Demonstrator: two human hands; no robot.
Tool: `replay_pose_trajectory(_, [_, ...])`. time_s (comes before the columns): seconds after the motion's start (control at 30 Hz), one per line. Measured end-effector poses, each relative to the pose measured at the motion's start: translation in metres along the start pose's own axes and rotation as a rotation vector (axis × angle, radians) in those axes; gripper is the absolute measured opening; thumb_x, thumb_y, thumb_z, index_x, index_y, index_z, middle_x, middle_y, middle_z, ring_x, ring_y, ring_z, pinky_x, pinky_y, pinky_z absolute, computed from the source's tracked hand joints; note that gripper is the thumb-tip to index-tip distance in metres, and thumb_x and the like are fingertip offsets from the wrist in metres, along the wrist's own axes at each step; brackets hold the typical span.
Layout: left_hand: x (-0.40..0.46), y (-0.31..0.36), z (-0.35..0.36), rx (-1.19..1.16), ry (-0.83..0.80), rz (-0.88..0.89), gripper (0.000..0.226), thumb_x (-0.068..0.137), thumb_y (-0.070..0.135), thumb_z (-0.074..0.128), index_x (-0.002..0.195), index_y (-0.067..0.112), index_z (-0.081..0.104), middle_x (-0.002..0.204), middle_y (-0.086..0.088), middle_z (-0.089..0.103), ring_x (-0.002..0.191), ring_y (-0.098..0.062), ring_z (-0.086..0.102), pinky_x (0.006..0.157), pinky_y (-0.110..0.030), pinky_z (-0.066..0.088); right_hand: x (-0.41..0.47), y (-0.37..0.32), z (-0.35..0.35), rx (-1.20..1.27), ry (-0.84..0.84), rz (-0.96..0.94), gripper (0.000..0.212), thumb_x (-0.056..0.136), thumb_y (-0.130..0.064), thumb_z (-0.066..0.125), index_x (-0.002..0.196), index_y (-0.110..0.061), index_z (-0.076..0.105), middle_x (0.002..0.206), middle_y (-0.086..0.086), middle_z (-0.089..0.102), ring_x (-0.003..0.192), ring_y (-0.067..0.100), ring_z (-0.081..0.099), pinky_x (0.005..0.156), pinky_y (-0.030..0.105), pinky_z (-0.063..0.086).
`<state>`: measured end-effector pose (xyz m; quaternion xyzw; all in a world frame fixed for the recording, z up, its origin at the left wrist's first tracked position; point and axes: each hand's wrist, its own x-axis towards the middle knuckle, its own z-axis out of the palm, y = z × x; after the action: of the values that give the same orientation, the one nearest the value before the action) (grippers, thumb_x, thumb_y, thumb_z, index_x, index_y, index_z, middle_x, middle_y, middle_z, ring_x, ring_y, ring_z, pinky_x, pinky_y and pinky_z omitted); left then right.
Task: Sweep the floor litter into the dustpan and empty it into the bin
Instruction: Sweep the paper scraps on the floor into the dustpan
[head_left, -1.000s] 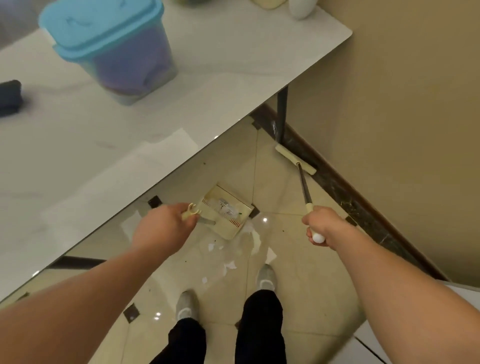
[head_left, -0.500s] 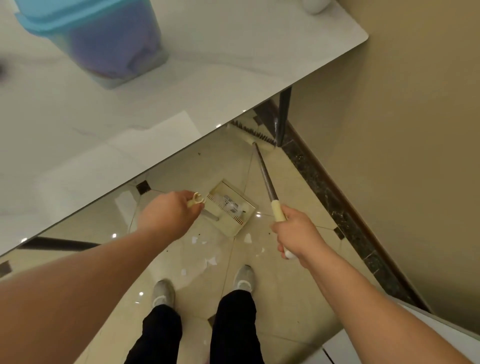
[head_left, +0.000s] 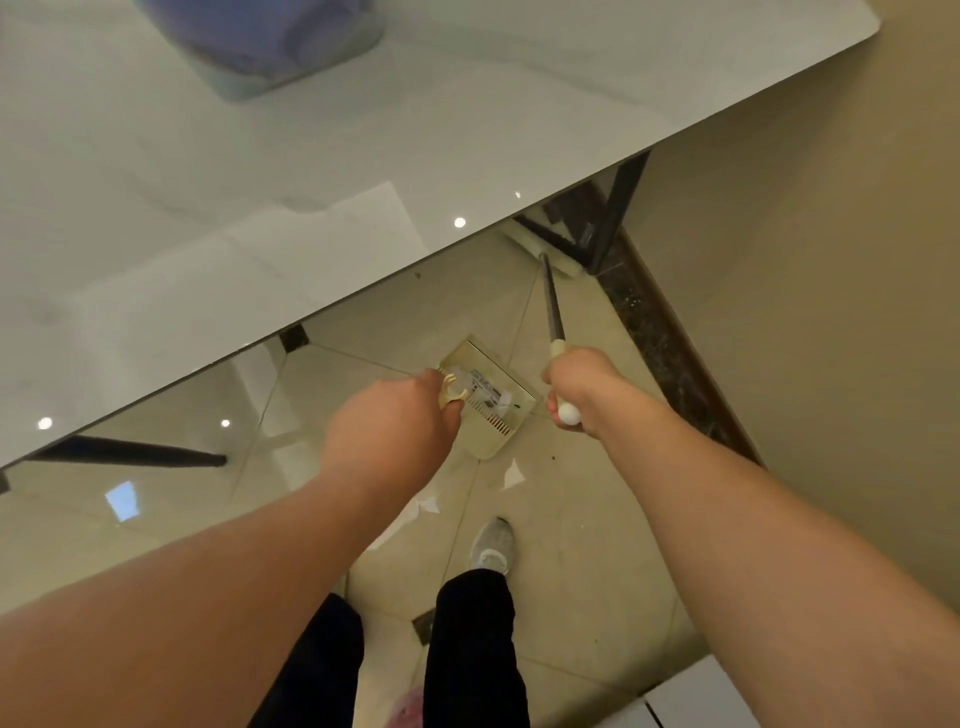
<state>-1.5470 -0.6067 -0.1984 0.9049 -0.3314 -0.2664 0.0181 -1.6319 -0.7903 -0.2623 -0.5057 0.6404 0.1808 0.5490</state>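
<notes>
— Why hold both tools at once?

— So the pan stays put while the broom works. The left hand (head_left: 395, 415) is curled round the top of the dustpan's handle, and the dustpan (head_left: 491, 400) sits on the tiled floor (head_left: 587, 561) just ahead of the person's feet, its toothed edge showing near the handle. There is already some white litter lying in it.

— And the other hand?

— The right hand (head_left: 576, 384) is clamped on the upper end of the broom (head_left: 553, 306), with the white knob of the handle poking out below the fist. The shaft slopes away from the person, and the broom head lies far out under the edge of the white table (head_left: 311, 156), next to the dark table leg (head_left: 618, 208) by the skirting. My guess is it is placed there to drag whatever is under the table back towards the pan.

— Is the floor done, then?

— No. Scraps of paper (head_left: 511, 475) lie between the pan and the grey shoe (head_left: 493, 543), on the near side of the pan, so they would need a separate stroke.

— And the bin?

— I cannot say for certain. A blurred blue container (head_left: 270, 47) stands on the table at the top of the view, but whether that is the bin, I cannot tell. Emptying looks a good way off.
</notes>
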Motion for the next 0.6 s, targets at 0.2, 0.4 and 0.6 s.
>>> replay_pose_trajectory(0.2, [0.006,-0.013,-0.009,-0.029,-0.001,0.004,0.033,0.099,0.052,0.045,0.113,0.028,0.063,0.077,0.002,0.066,0.071,-0.025,0.063,0.062,-0.034,0.057,-0.092,0.031,-0.061,0.157,-0.135,-0.070,0.033,0.098,-0.008,0.056,0.118,-0.034,0.057,0.069,0.008,0.051,0.044,0.011,0.045,0.040,0.020,0.038])
replay_pose_trajectory(0.4, [0.015,-0.013,-0.026,-0.053,0.035,0.025,0.030,0.098,0.055,0.049,0.104,0.031,0.066,0.070,0.007,0.063,0.066,-0.019,0.061,0.060,-0.033,0.056,-0.095,0.032,-0.051,-0.015,-0.056,-0.212,0.036,0.098,-0.013,0.057,0.119,-0.043,0.054,0.078,0.010,0.054,0.055,0.019,0.050,0.045,0.026,0.044])
replay_pose_trajectory(0.6, [0.025,-0.005,-0.022,0.042,0.031,0.062,0.030,0.097,0.056,0.048,0.110,0.036,0.067,0.070,0.009,0.063,0.072,-0.020,0.061,0.063,-0.034,0.056,0.046,-0.026,-0.037,-0.528,0.048,-0.282,0.060,0.087,-0.001,0.064,0.139,-0.024,0.046,0.102,0.014,0.061,0.087,0.035,0.065,0.069,0.047,0.062])
